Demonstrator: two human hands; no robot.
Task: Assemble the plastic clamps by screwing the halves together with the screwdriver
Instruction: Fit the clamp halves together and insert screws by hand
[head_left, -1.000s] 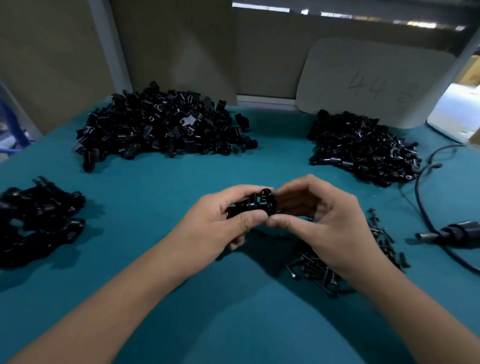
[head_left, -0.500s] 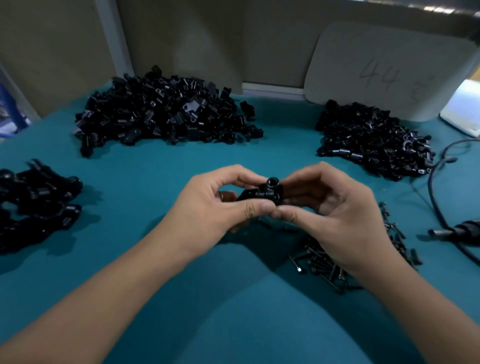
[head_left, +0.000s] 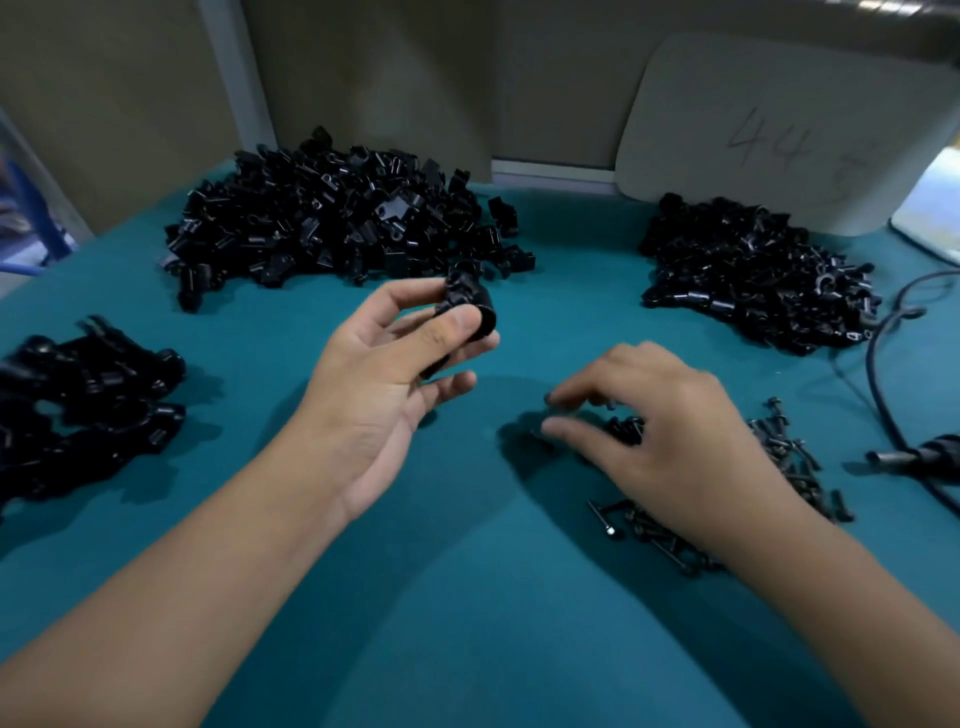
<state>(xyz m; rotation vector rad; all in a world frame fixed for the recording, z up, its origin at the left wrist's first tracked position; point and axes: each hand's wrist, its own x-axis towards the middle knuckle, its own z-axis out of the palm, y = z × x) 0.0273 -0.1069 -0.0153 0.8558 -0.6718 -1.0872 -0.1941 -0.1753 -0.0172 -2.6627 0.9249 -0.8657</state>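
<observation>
Clamp (head_left: 466, 312): glossy black plastic, rounded | left grip (head_left: 387, 364) pinched it, mid-frame | right grip (head_left: 670, 431) spread over thin dark screws (head_left: 649, 530) | teal tabletop (head_left: 467, 597)

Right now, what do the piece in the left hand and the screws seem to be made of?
Clamp piece in the left hand: probably moulded black plastic, glossy, with soft highlights. Screws by the right hand: likely dark metal, thin shanks with small glints; the blur leaves it open.

Left hand (head_left: 395, 364) pinches clamp (head_left: 466, 306); right hand (head_left: 670, 436) over screws (head_left: 779, 457).
</observation>
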